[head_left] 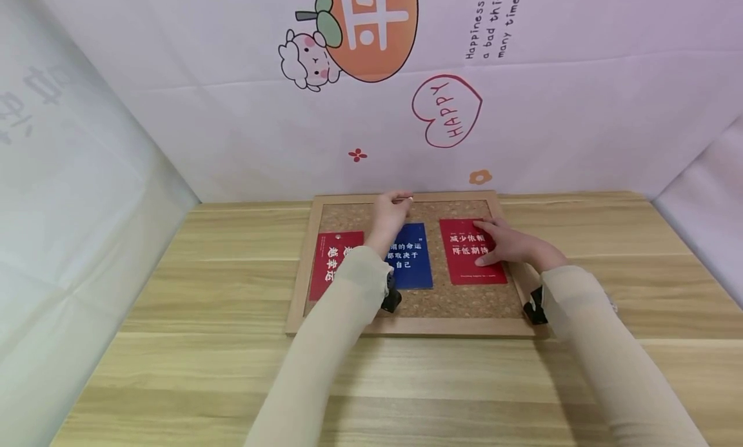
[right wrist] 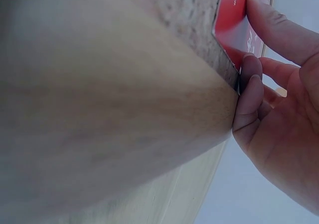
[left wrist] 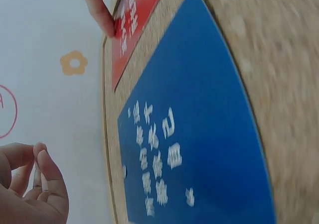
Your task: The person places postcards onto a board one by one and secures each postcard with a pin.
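Note:
A framed cork board point(head_left: 476, 305) lies on the table with three cards on it. My left hand point(head_left: 390, 218) is raised over the board's far edge, thumb and fingertip pinching a small white pin point(head_left: 411, 199); in the left wrist view the fingers hide it. Below that hand is a blue card point(head_left: 415, 257) with white characters and a white pin head point(left wrist: 124, 171) at its edge. My right hand point(head_left: 516, 246) rests on the right red card point(head_left: 464, 266), thumb and fingers spread and pressing it. Other right-hand fingers touch the wooden frame point(right wrist: 214, 92).
Another red card point(head_left: 325, 266), with a white pin point(head_left: 338, 237) near its top, lies at the board's left, partly behind my left sleeve. A printed white cloth point(head_left: 232, 131) stands behind the board. Wood-grain table point(head_left: 191, 292) extends around it.

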`<state>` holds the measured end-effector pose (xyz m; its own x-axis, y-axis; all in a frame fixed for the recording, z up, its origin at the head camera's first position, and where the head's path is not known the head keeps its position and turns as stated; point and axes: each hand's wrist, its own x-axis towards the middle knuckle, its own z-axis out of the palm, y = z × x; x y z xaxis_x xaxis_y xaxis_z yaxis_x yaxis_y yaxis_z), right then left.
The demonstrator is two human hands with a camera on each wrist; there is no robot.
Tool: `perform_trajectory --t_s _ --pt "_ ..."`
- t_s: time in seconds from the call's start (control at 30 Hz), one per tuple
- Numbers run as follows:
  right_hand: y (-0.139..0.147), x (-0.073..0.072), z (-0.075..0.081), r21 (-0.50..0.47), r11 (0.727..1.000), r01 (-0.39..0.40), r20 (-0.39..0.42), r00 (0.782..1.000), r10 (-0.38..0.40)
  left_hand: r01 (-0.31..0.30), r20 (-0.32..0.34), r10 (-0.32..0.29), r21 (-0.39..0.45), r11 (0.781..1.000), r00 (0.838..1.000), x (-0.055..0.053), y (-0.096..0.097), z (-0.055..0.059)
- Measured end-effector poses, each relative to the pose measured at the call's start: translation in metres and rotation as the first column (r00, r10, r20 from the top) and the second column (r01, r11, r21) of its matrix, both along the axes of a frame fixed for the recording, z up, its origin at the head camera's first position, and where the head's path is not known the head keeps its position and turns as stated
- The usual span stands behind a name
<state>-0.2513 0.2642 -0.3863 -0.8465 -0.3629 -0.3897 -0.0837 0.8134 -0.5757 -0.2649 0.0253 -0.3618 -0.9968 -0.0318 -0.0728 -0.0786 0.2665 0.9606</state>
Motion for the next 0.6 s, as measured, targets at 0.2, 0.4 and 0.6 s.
perform_trajectory --t_s 0.2,0.4,0.6 --pt "0.0 0.0 0.0 -0.008 1.0 0.004 0.007 1.0 -0.004 0.003 -0.002 -0.002 0.088 0.996 1.0 0.001 0.016 -0.005" --pt "-0.001 0.0 0.001 -0.02 1.0 0.006 0.02 1.0 -0.005 0.005 0.027 -0.009 0.145 0.989 1.0 0.003 0.027 -0.009" --pt "0.0 0.0 0.002 -0.012 1.0 0.006 0.02 1.0 -0.006 0.002 0.048 -0.011 0.199 0.98 0.999 0.004 0.035 -0.012"
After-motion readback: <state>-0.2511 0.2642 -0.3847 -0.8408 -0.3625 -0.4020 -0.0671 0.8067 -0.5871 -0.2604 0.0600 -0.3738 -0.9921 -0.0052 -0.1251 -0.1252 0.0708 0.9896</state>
